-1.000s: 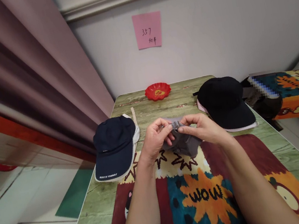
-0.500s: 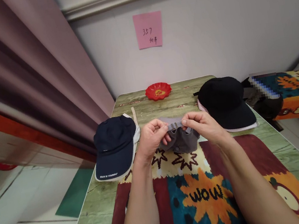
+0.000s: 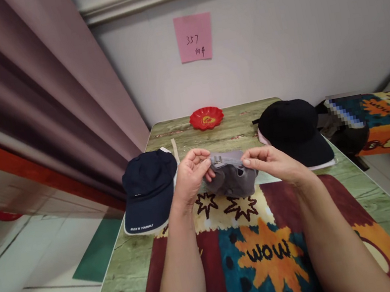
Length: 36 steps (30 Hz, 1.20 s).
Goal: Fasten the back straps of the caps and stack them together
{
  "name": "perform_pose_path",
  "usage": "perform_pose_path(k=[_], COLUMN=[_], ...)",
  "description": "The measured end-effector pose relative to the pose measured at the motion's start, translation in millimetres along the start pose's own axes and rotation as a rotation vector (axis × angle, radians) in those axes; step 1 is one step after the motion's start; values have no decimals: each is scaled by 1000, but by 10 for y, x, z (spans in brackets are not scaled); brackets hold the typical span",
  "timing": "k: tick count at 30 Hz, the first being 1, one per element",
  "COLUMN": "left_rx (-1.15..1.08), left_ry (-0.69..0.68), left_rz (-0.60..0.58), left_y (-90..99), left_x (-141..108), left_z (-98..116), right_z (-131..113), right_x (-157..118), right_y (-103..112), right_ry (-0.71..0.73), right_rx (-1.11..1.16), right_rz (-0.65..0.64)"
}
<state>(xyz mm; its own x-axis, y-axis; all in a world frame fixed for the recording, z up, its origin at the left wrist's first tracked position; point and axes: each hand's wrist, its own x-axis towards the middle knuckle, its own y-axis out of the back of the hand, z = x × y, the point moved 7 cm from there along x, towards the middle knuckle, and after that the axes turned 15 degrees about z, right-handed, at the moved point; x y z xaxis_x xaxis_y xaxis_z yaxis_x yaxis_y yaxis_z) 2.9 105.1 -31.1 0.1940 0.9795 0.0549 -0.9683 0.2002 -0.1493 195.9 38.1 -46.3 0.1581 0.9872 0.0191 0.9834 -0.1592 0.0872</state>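
Note:
A grey cap (image 3: 235, 181) lies at the middle of the table with its back strap toward me. The strap (image 3: 230, 160) carries a small metal buckle (image 3: 217, 160). My left hand (image 3: 194, 168) pinches the strap beside the buckle, its fingers closed. Thumb and forefinger of my right hand (image 3: 269, 159) are closed on the strap's other end. A small dark gap shows in the cap below the strap. The cap's brim is hidden.
Dark blue caps (image 3: 147, 187) are stacked left, black caps (image 3: 293, 133) right. A red scalloped dish (image 3: 207, 118) stands at the back. A patterned mat (image 3: 235, 269) covers the front of the table (image 3: 106, 287). Behind, a pink note (image 3: 194, 38) hangs on the wall.
The buckle has moved left along with my left hand's grip, and my right hand has shifted slightly right. More strap shows between the buckle and my right hand.

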Motion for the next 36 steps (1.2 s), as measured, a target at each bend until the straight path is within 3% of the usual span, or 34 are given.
perform_pose_path(k=[2, 7, 11, 14, 18, 21, 24, 27, 29, 33, 36], left_rx=[10, 27, 109, 345, 785, 919, 719, 392, 211, -131, -229], left_ry=[-10, -38, -108, -236, -349, -372, -341, -107, 14, 95, 140], left_rz=[8, 89, 120, 38, -91, -73, -108, -253, -254, -8, 154], left_y=[20, 29, 37, 10, -80, -90, -83, -96, -92, -15, 30], left_x=[21, 75, 82, 45, 8, 30, 15, -78, -144, -151, -103], left_z=[-22, -125, -112, -14, -21, -52, -14, -16, 19, 94, 47], right_z=[3, 28, 52, 32, 14, 1, -46, -91, -76, 2, 20], right_x=[20, 92, 126, 131, 125, 115, 92, 60, 44, 9, -41], right_y=[39, 168, 183, 170, 32, -18, 14, 55, 70, 47, -12], right_ry=[14, 64, 113, 159, 177, 170, 175, 172, 133, 52, 27], right_rx=[4, 38, 43, 41, 3, 4, 14, 17, 18, 95, 202], right_rz=[30, 294, 371, 359, 219, 189, 201, 168, 121, -43, -183])
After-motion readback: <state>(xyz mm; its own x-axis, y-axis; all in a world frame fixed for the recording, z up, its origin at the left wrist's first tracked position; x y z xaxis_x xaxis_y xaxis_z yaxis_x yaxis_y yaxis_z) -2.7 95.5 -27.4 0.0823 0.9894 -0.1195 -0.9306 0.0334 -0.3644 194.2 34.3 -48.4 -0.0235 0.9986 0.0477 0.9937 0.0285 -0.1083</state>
